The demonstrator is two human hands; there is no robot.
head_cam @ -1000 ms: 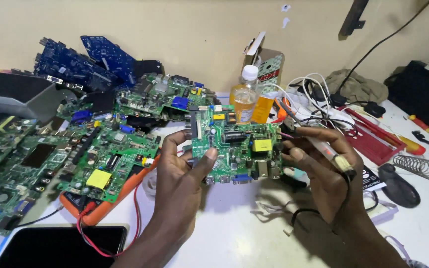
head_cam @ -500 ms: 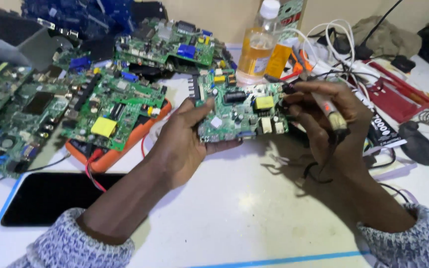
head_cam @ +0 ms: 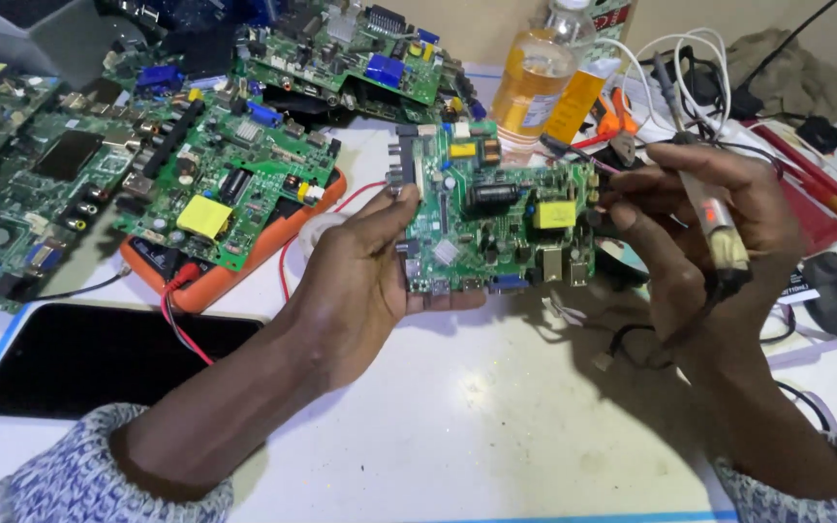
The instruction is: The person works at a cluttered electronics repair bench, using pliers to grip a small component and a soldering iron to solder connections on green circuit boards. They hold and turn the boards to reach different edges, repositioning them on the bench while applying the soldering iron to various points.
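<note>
Board (head_cam: 496,218), green and crowded with parts, sits just above the white desk (head_cam: 496,416) at the middle of the head view, held between both hands. The left hand (head_cam: 360,281) has its grip closed on the board's left edge, thumb on top. The right hand (head_cam: 699,232) touches the right edge while its grip is closed around a probe (head_cam: 714,218) with trailing wire. More boards (head_cam: 215,184) lie left over an orange meter (head_cam: 244,257); a phone (head_cam: 99,353) lies nearer, a bottle (head_cam: 535,82) behind.
</note>
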